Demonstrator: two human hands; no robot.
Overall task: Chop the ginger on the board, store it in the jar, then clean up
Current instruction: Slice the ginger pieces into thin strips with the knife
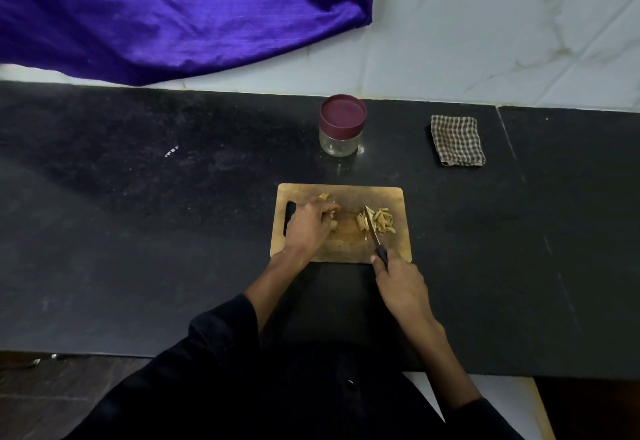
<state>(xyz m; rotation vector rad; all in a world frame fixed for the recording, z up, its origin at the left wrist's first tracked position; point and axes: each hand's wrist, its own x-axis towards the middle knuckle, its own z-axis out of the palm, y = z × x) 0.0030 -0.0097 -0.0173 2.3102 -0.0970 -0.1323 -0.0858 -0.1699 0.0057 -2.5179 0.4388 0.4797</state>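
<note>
Looking down at the wooden chopping board (346, 249), we see a heap of cut ginger strips (379, 225) on its right half and an uncut ginger piece (333, 225) nearer the middle, partly hidden under the left hand (308, 226). That hand's fingers curl over and hold the uncut piece, resting beside the board's handle slot. The right hand (400, 282) grips the dark handle of a knife (372, 231) at the board's near edge, with the blade slanting away into the left side of the strips. Beyond the board stands a clear jar (341, 141) with its maroon lid (343, 114) on. Right of the jar lies a folded checked cloth (457, 140). All of it sits on a black speckled tabletop (138, 214), with purple fabric (173, 13) draped at the far left.
</note>
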